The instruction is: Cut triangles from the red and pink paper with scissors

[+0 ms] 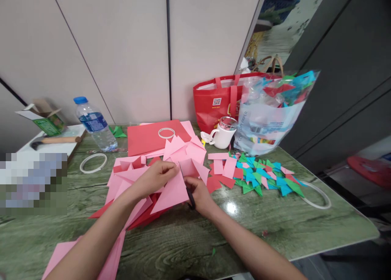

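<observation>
On a green marbled table (275,231), near its front edge: left hand (157,176) pinching the upper edge of a pink sheet of paper (171,192), right hand (198,194) gripping the same sheet from below, with something dark and slim, perhaps scissors, closed in its fingers; too hidden to tell for sure. Under and behind the sheet, a loose heap of pink and red folded paper pieces (183,152), partly shaped, spread over a flat red sheet (146,139) carrying a white tape ring (166,132). Just to the right, a scatter of small blue, green and red folded triangles (262,178), seemingly finished, with a few pink rectangles (224,166) beside them. Further back, a white mug (222,137), a clear plastic bag stuffed with coloured folded pieces (269,113) and a red tote bag (216,101). To the left, a plastic water bottle with a blue cap (94,123) and another white ring (93,162). Judging by the piles, many pieces already made, with plenty of uncut pink paper left, including long pink sheets (61,251) at the front left corner.
</observation>
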The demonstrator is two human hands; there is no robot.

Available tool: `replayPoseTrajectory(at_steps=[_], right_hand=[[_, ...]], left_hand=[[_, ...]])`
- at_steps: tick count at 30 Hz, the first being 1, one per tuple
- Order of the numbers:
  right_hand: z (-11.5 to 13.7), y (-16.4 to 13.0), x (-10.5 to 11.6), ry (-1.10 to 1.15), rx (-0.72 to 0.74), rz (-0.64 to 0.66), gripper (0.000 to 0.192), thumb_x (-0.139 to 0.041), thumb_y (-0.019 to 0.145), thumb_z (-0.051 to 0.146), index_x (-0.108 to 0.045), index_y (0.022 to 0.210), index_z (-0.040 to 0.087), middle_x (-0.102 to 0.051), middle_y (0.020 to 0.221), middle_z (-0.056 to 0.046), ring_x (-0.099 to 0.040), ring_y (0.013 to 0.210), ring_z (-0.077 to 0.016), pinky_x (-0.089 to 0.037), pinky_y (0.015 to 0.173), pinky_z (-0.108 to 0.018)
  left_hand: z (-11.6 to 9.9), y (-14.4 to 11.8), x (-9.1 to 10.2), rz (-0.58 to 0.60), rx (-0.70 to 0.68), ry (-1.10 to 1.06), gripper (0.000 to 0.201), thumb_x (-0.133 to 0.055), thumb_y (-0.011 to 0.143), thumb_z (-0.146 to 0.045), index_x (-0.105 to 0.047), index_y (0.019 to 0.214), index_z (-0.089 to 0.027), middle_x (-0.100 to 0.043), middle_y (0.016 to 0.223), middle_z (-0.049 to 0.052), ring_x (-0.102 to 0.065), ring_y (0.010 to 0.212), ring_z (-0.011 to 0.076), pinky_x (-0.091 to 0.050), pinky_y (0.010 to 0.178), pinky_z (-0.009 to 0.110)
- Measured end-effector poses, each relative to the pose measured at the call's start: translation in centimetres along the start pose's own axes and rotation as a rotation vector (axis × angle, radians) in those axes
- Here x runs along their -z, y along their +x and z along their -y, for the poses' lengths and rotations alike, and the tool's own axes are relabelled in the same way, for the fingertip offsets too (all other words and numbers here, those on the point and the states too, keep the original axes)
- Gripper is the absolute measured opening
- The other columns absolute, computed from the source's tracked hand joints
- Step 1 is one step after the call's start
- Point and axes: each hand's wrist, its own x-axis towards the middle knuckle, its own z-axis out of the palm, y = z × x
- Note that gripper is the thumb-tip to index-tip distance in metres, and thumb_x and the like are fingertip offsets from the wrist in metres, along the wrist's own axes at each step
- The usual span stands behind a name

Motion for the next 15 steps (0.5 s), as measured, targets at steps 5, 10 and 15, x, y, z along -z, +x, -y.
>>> replayPoseTrajectory(at_steps=[5,10,15], right_hand=[[0.24,-0.14,-0.04,0.015,-0.01,-0.007,0.019,-0.069,0.053,0.016,-0.064,0.071,0.013,-0.056,0.048,0.005,-0.041,0.037,-0.0053,-0.034,0.035,-0.016],[0.16,-0.08,-0.03,0.007,0.03,-0.018,0.016,-0.069,0.052,0.016,-0.065,0.067,0.013,-0.056,0.047,0.004,-0.043,0.039,-0.0069,-0.037,0.038,-0.018],[-0.03,-0.03,-0.08,0.017,0.021,-0.004,0.016,-0.069,0.051,0.014,-0.064,0.067,0.013,-0.053,0.043,0.005,-0.044,0.038,-0.0072,-0.036,0.037,-0.017]], left_hand=[[-0.29,-0.11,0.03,-0.001,-0.003,0.001,0.035,-0.038,0.084,-0.038,-0.035,0.056,-0.017,-0.03,0.055,-0.005,-0.03,0.05,0.0082,-0.025,0.045,0.02],[-0.25,0.04,-0.16,-0.041,-0.025,0.016,0.034,-0.036,0.084,-0.035,-0.033,0.055,-0.017,-0.03,0.056,-0.004,-0.03,0.051,0.0084,-0.025,0.046,0.021],[-0.07,0.14,-0.17,-0.035,-0.062,0.019,0.034,-0.036,0.083,-0.032,-0.029,0.053,-0.018,-0.027,0.055,-0.005,-0.028,0.05,0.0081,-0.023,0.046,0.021]])
